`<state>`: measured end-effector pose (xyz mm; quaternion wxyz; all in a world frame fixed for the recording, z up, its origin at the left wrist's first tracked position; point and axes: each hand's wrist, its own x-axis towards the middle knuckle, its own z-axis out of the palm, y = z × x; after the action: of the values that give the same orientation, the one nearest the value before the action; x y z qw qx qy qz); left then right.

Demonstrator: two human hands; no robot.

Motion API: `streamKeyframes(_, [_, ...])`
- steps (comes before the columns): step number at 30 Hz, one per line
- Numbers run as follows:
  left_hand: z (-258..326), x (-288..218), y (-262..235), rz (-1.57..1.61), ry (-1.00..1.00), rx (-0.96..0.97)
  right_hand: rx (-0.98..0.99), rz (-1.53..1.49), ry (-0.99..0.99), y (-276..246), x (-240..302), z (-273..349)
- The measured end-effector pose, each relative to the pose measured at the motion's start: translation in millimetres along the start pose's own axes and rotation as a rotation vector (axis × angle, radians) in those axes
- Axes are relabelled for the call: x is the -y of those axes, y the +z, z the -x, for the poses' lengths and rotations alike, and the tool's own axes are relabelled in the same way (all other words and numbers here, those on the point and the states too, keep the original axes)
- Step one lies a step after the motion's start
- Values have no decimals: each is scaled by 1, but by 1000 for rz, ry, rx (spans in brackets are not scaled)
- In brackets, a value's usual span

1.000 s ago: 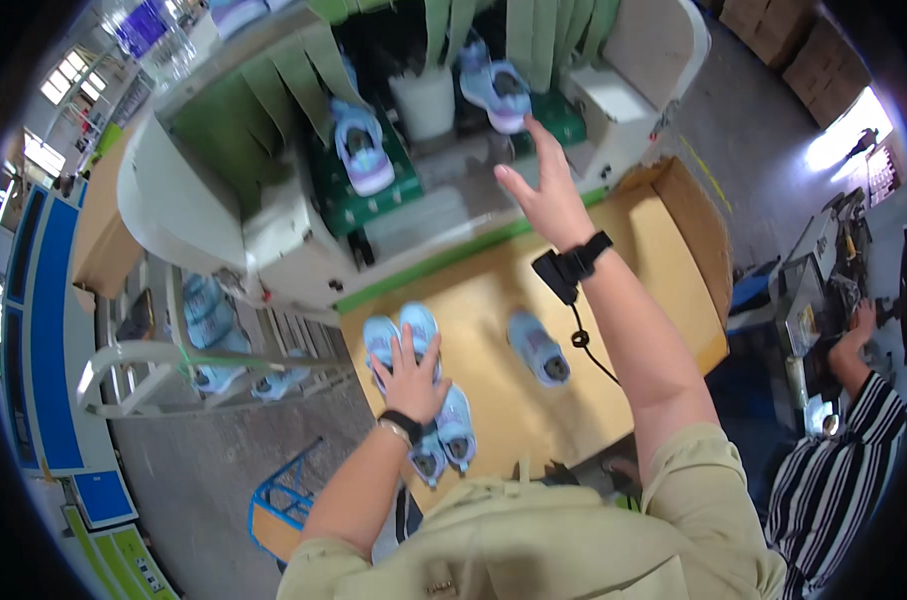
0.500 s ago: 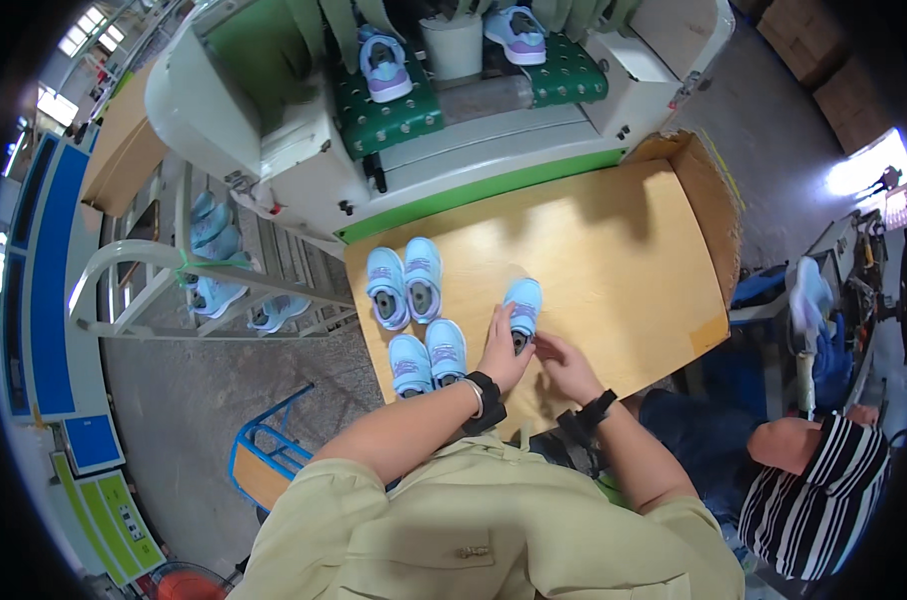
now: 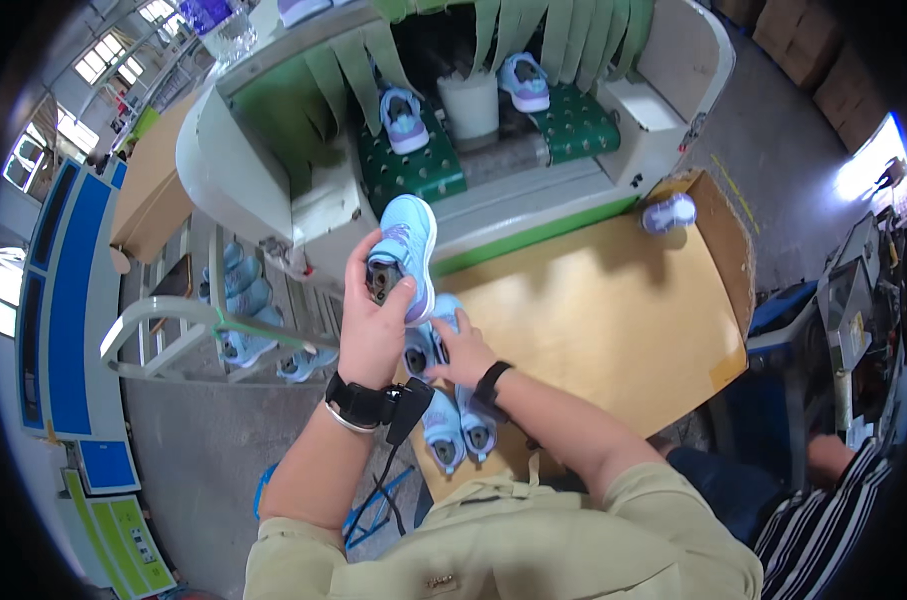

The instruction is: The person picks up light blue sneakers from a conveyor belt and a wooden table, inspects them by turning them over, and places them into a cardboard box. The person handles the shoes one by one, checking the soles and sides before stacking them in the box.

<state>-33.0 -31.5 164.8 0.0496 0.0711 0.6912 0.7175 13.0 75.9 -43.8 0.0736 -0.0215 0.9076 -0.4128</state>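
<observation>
Left of centre, left hand (image 3: 374,330) grasps shoe (image 3: 410,245), toe toward frame top, long axis near-vertical; right hand (image 3: 469,357): finger grip undeterminable.

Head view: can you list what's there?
Table: one, tan, centre
Machine: one, whitish, beyond table
Belts: two, green, in machine
Bucket: one, white, between belts
Rack shoes: several, blue, left rack
Belt shoes: two, blue-lilac, on belts
Table shoes: five, blue-lilac, on table
Cartons: several, brown, upper right
Worker: one, striped sleeve, lower right
Held shoe: one, blue, near centre
Left hand: one, bare, holding shoe
Right hand: one, bare, at table shoes
</observation>
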Motion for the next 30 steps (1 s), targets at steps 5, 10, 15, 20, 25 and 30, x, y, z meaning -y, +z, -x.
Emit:
streamKeyframes(5, [-77, 12, 22, -179, 127, -47, -181, -164, -112, -20, -55, -28])
streamKeyframes(10, [-129, 42, 46, -297, 167, -181, -391, -420, 348, -126, -74, 28])
streamKeyframes(15, [-148, 53, 46, -91, 177, -130, -912, -243, -58, -252, -42, 19])
streamKeyframes(20, [-139, 32, 46, -141, 196, -116, -983, -25, -279, -307, -21, -91])
streamKeyframes(25, [-62, 43, 28, -573, 265, -111, -1001, -143, -309, -309, -39, -126])
streamKeyframes(30, [29, 121, -48, -930, 88, 71, -1103, -26, -161, -300, -173, -63])
